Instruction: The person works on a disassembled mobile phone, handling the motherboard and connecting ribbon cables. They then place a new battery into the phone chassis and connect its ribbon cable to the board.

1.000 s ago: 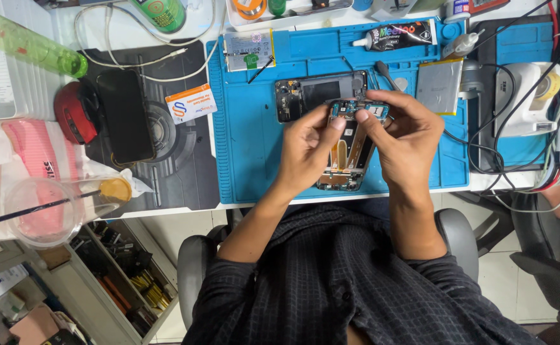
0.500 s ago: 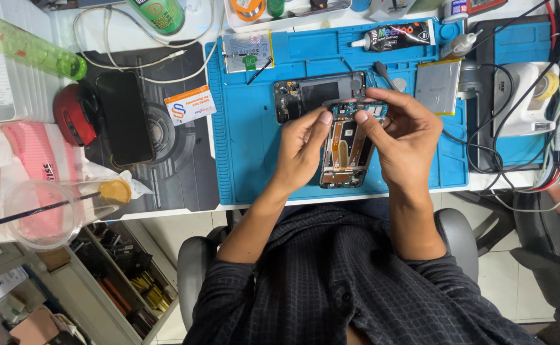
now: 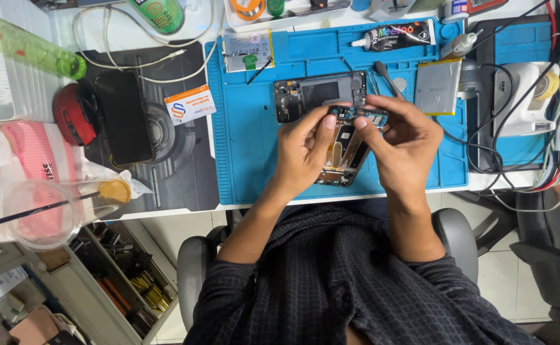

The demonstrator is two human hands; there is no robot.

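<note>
Hands meet above the near edge of the blue silicone repair mat (image 3: 248, 160). The left hand (image 3: 302, 150) and right hand (image 3: 398, 144) both pinch the opened black phone frame with exposed gold-coloured inner parts (image 3: 344, 150), fingertips pressed at its upper end, where a small circuit board shows. It looks light, thin and stiff, yet fragile inside; gripping by the outer edges seems safest, away from boards and ribbon cables. Just beyond lies a black phone back shell with a rectangular cutout (image 3: 321, 96), and to its right a flat silver battery pack (image 3: 438, 86). Farther off rests a black glue tube with a white nozzle (image 3: 398, 36).
</note>
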